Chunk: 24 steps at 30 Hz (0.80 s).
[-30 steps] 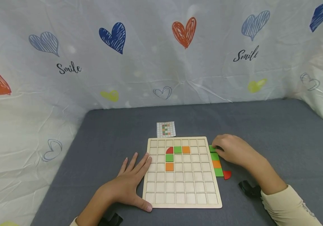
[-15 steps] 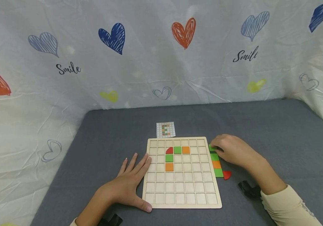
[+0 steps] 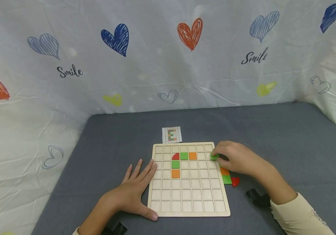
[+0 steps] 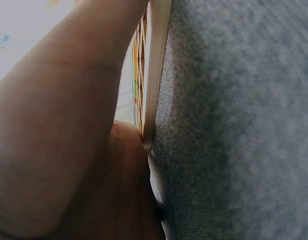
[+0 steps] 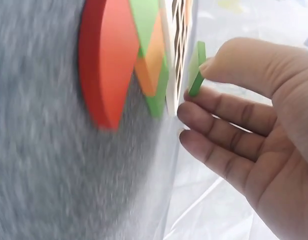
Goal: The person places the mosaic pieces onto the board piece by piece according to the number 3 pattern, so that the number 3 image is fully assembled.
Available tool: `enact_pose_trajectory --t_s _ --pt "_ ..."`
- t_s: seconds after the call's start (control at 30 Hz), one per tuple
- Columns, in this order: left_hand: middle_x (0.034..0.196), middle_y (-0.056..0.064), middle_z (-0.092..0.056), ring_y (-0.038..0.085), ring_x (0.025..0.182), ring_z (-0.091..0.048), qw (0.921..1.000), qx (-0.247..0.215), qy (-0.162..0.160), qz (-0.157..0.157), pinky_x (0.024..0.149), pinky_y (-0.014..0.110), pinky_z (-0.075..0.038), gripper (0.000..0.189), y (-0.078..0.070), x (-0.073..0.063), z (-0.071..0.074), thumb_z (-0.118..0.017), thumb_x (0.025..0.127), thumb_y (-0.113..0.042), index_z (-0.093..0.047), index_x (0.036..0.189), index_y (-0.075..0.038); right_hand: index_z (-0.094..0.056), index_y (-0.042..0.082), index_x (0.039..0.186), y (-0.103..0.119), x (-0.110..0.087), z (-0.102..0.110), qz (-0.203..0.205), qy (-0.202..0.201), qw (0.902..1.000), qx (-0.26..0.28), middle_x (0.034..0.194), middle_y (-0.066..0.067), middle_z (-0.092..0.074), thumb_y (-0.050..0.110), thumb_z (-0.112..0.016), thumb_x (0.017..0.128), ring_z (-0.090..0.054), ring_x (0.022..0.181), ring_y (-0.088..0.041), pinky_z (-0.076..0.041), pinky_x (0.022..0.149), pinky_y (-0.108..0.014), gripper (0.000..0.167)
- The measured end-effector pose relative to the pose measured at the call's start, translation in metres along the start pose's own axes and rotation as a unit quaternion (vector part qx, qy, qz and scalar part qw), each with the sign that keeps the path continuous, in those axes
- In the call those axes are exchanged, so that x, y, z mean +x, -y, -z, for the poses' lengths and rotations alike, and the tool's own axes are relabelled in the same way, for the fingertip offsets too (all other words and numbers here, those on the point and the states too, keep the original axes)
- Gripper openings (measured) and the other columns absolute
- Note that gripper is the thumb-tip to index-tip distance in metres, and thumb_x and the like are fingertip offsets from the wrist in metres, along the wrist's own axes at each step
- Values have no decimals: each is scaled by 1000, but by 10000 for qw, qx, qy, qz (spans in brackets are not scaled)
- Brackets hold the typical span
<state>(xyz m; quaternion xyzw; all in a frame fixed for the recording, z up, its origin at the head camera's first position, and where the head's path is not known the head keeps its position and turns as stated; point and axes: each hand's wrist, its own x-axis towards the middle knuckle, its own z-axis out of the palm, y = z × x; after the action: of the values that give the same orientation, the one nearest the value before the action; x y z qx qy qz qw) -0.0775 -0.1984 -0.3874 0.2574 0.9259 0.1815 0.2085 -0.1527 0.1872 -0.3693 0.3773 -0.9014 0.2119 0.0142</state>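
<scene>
A pale wooden grid board [image 3: 187,189] lies on the grey cloth. Five or so tiles aside, its upper cells hold a red quarter-round tile [image 3: 175,156], a green square [image 3: 184,156] and an orange square [image 3: 192,155] in a row, with more below the red one. My left hand [image 3: 135,192] rests along the board's left edge, fingers spread and straight. Between thumb and fingertips my right hand [image 3: 238,158] pinches a green square tile [image 5: 196,70], held just above the board's upper right edge.
Right of the board lie an orange tile [image 3: 224,171], a green tile [image 3: 227,180] and a red quarter-round tile [image 3: 236,181]. A small printed pattern card [image 3: 172,134] sits behind the board. A white curtain [image 3: 144,71] with hearts hangs beyond the cloth-covered table [image 3: 121,130].
My right hand has lifted the green tile from the top of the side row and carried it left to the board's edge. The left hand stays in place.
</scene>
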Motion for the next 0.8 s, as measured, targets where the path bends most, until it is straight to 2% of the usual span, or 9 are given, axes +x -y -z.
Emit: enact_pose_trajectory --t_s 0.17,0.37,0.63,0.8 --pt "168 -2 7 34 150 17 10000 23 -25 8 113 63 12 141 0 0 -1 -72 60 -85 0 163 -20 -76 12 99 10 4 -6 220 90 9995 186 101 6 -67 -1 -69 86 -62 92 -12 -54 77 -33 20" --pt "168 -2 7 34 150 17 10000 57 -60 -9 113 63 12 141 1 0 -2 -71 60 -86 0 163 -21 -76 12 98 17 8 -13 626 26 9976 282 100 6 -66 -1 -69 85 -61 89 -9 -54 74 -31 20" --pt "168 -2 7 34 150 17 10000 0 -11 40 113 63 12 141 1 0 -2 -71 60 -86 -1 163 -22 -76 11 97 23 11 -20 878 9 9956 317 99 5 -67 -2 -67 85 -61 90 -9 -55 77 -32 20" --pt "168 -3 7 34 150 17 10000 -10 -19 15 113 63 12 140 2 0 -2 -71 60 -86 -1 163 -22 -76 12 94 32 14 -21 1106 -65 9934 305 96 5 -67 -1 -71 85 -61 88 -8 -54 76 -30 16"
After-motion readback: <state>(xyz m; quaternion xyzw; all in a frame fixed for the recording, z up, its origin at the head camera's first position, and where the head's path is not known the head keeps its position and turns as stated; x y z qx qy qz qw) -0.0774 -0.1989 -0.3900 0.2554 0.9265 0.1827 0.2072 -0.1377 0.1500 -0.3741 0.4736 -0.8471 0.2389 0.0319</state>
